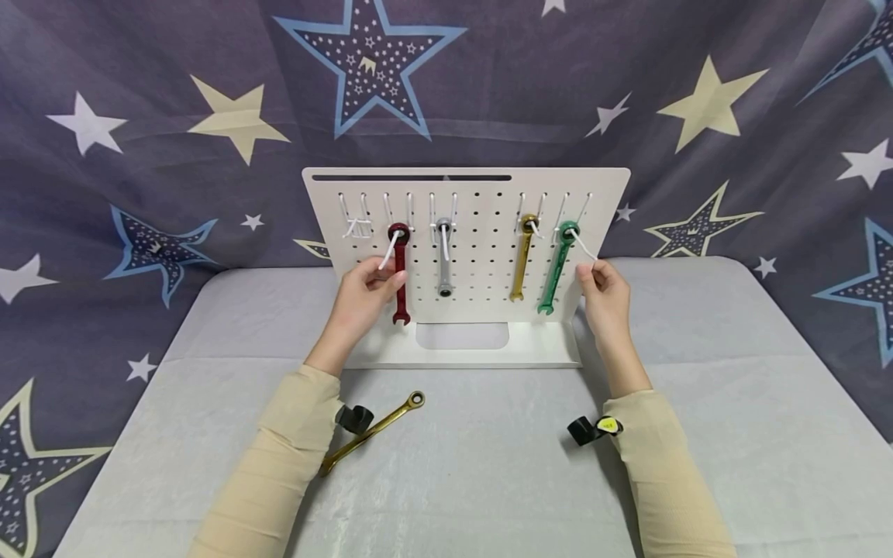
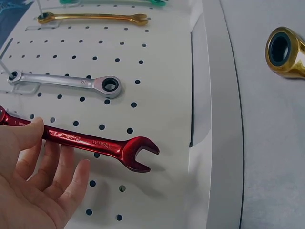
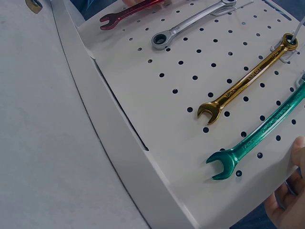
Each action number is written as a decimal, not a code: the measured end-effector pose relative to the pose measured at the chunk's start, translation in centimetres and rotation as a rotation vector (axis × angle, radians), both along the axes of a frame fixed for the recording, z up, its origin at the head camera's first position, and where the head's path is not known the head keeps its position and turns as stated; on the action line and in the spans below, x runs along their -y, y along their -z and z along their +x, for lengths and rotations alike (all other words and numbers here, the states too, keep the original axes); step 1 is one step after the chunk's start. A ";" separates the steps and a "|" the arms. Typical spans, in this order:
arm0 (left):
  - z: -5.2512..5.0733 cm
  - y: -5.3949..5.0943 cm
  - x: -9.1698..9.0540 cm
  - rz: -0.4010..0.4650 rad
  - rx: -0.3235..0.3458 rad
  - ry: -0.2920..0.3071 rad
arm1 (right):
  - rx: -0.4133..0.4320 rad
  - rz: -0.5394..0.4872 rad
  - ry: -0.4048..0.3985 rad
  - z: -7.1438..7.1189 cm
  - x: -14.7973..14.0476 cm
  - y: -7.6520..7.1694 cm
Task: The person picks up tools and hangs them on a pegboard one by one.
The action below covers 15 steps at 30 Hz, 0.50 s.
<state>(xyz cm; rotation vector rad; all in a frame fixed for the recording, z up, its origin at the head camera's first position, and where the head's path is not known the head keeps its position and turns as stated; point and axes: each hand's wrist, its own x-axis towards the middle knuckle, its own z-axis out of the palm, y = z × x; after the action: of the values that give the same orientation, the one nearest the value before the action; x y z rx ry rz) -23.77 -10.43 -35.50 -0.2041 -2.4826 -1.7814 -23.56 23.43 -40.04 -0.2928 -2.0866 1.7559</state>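
A white pegboard (image 1: 460, 310) stands on the table, with wrenches hanging from its hooks. My left hand (image 1: 363, 298) pinches the shaft of a red combination wrench (image 2: 86, 140), thumb in front and fingers behind; its ring end is round a hook and its open end points down. At the board's right edge, my right hand (image 1: 605, 298) grips the edge, thumb on the front and fingers partly hidden behind. Close to it hangs a green wrench (image 3: 267, 126). A gold wrench (image 3: 248, 81) and a silver wrench (image 1: 444, 260) hang between the hands.
Another gold wrench (image 1: 377, 426) lies on the pale tabletop (image 1: 474, 480), its lower end partly hidden by my left sleeve. A white hook (image 1: 357, 227) at the board's upper left bears no wrench. Behind the board hangs a star-patterned curtain (image 1: 502, 93).
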 end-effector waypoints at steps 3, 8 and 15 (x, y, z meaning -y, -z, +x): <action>0.0 -0.1 0.0 -0.010 -0.007 0.001 | 0.000 -0.004 0.004 0.0 0.0 0.0; 0.0 0.0 0.1 -0.015 -0.016 -0.007 | 0.000 0.000 0.005 0.0 0.1 0.0; 0.1 0.2 0.3 -0.024 -0.050 -0.007 | -0.007 0.006 0.002 0.1 0.1 -0.1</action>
<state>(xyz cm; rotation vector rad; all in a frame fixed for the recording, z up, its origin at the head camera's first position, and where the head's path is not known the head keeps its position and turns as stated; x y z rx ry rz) -23.65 -10.74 -35.73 -0.2378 -2.4682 -1.7232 -23.45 23.35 -39.94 -0.2868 -2.0850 1.7468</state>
